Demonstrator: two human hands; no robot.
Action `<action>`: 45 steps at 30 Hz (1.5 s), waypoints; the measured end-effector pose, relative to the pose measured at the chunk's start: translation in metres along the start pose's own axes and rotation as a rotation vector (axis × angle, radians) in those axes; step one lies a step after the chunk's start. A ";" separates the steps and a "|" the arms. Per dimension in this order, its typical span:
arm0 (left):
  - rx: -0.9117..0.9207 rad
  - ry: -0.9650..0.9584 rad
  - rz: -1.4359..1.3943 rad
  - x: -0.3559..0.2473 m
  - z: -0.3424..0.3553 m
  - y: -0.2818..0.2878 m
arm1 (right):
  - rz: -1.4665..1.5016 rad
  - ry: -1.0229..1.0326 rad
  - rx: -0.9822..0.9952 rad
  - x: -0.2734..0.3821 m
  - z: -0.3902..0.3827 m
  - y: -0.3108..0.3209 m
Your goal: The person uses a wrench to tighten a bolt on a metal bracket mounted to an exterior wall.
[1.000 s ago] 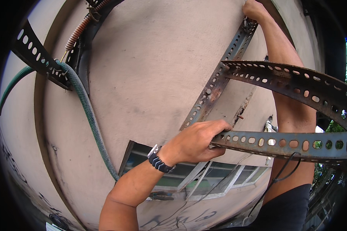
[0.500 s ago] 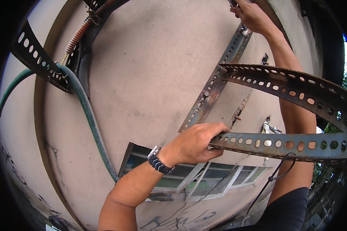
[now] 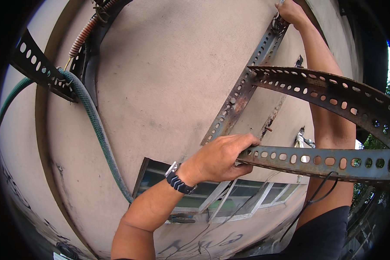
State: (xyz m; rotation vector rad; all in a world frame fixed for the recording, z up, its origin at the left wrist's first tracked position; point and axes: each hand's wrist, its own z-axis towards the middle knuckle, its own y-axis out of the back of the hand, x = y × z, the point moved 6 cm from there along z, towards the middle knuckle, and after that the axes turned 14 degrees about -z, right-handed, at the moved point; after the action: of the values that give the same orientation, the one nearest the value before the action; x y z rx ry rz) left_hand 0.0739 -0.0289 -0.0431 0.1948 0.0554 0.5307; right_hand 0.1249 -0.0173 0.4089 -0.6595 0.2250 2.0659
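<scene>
My left hand (image 3: 223,158), a dark-strapped watch on its wrist, is closed around the end of a slotted steel angle bar (image 3: 305,156) that runs off to the right. High up, my right hand (image 3: 292,12) has its fingers bent around a thin piece of metal, mostly hidden and cut off by the top edge. It is beside the upper end of a slanting slotted upright (image 3: 242,93) along the wall, close to dark metal hardware (image 3: 276,24). A second, rusty slotted bar (image 3: 320,84) meets the upright and passes in front of my right forearm.
A green hose (image 3: 97,130) hangs at left, looped by a dark slotted bar (image 3: 39,60). Above it is a ribbed coil (image 3: 82,37). A louvred window (image 3: 242,199) lies low in the wall. A black cable tie (image 3: 320,190) dangles from the lower bar. A bolt (image 3: 268,128) sticks out.
My right hand has shifted slightly up and to the right, and its wrist has turned. Dark hardware now shows at the upright's top. My left hand keeps its grip on the bar.
</scene>
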 end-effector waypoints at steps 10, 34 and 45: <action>-0.017 -0.010 0.039 -0.002 -0.002 0.007 | 0.283 0.133 0.028 0.056 -0.040 0.080; 0.012 0.015 0.018 -0.004 0.000 0.004 | 0.172 0.256 -0.018 0.053 -0.050 0.059; -0.003 0.004 0.023 -0.002 -0.002 0.005 | 0.063 0.476 -0.091 0.068 -0.051 0.039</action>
State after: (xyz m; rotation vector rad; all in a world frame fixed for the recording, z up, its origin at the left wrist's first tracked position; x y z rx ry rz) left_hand 0.0694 -0.0250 -0.0444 0.1921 0.0561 0.5542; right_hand 0.0819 -0.0096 0.3261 -1.2107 0.4277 1.9594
